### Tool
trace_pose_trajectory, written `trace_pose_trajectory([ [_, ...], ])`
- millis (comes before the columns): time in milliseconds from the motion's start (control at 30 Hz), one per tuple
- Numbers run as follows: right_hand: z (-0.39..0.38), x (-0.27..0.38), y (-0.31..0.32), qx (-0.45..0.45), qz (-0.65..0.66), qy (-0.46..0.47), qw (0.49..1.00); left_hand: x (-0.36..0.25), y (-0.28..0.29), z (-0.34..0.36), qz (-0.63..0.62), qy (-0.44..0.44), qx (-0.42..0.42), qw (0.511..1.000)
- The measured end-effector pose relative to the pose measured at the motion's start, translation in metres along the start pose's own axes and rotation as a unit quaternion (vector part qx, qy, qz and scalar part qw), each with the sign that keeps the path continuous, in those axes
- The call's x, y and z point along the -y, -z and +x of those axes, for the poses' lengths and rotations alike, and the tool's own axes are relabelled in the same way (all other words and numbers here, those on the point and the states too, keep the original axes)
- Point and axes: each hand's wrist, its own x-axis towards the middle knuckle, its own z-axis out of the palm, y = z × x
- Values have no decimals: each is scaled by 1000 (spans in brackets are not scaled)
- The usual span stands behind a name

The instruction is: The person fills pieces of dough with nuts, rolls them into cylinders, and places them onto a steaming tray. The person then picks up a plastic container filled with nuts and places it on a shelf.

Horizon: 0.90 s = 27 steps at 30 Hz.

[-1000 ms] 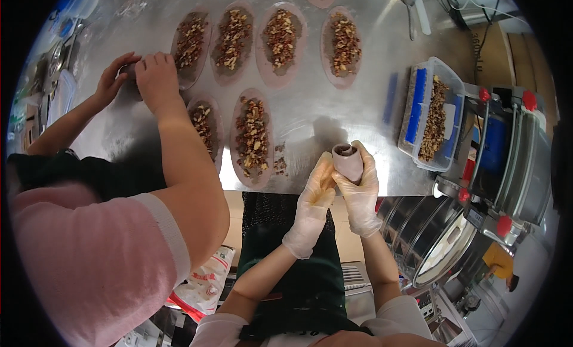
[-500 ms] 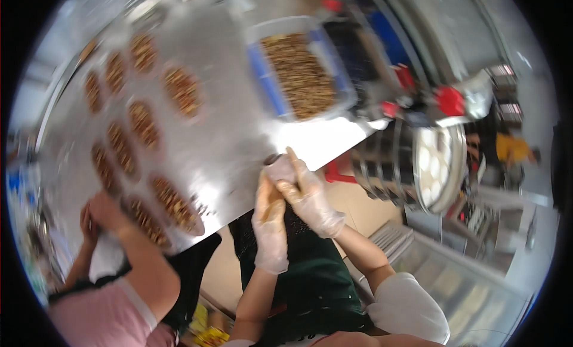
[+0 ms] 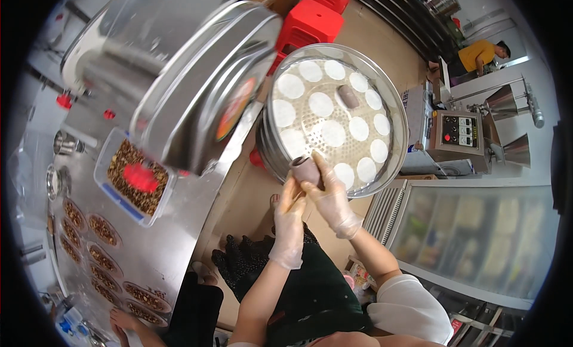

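Observation:
My gloved left hand (image 3: pixel 289 201) and gloved right hand (image 3: pixel 322 186) both grip a short, pale purple-brown roll (image 3: pixel 309 173), its spiral end facing up-left. They hold it over the near edge of a round, perforated steel steamer tray (image 3: pixel 400 129) dotted with white paper rounds (image 3: pixel 322 103). A similar roll (image 3: pixel 347 96) lies on one paper in the tray's upper right. The tray tops a stack of steel rings.
At left, a steel table (image 3: pixel 185 239) holds oval dough sheets (image 3: pixel 102 257) with nuts, a filling box (image 3: pixel 156 198) and a red-knobbed machine (image 3: pixel 167 96). Red stools (image 3: pixel 310 25) stand behind the steamer. A co-worker's hands (image 3: pixel 122 323) are lower left; another person (image 3: pixel 477 57) works upper right.
The view has swung right from the table to the steamer. My hands and the held roll, earlier at the table's edge, are now over the tray.

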Motion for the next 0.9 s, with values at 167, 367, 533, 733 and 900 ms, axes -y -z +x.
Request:
trace_pose_trajectory([
  [167, 71, -53, 62, -20, 69, -45, 996, 43, -62, 84, -17, 42, 27, 999],
  [367, 154, -78, 90, 11, 100, -80, 992, 65, -93, 158, -19, 44, -54, 997],
  [533, 203, -102, 78, 31, 107, -50, 993, 81, -79, 187, 0, 42, -147, 988],
  [733, 228, -122, 60, 39, 57, -16, 997, 83, -78, 205, 4, 42, -176, 983],
  [900, 234, -126, 54, 47, -7, -20, 999, 74, -89, 217, 4, 42, -171, 984],
])
